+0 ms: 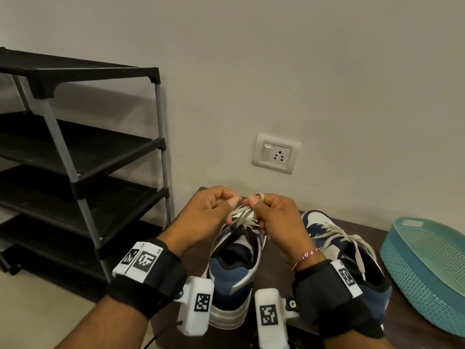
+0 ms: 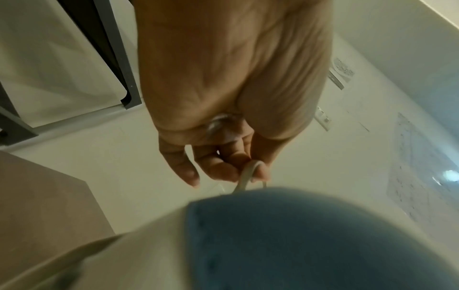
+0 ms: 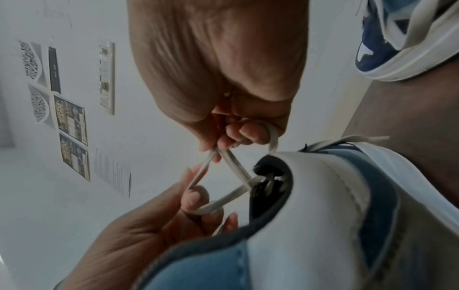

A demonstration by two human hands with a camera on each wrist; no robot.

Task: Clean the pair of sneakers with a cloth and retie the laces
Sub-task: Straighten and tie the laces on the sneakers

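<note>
Standing on dark brown table (image 1: 276, 268), sneakers (image 1: 234, 263), beige wall (image 1: 302, 71), black rack (image 1: 83, 157)

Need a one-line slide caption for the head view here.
Both hands, left hand and right hand, pinch lace loops over the near sneaker; the second sneaker sits beside it.

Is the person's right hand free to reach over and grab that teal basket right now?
Probably not yet. The path to the teal basket looks open apart from the second sneaker between, but the right hand is pinching a lace loop, as is the left hand.
</note>
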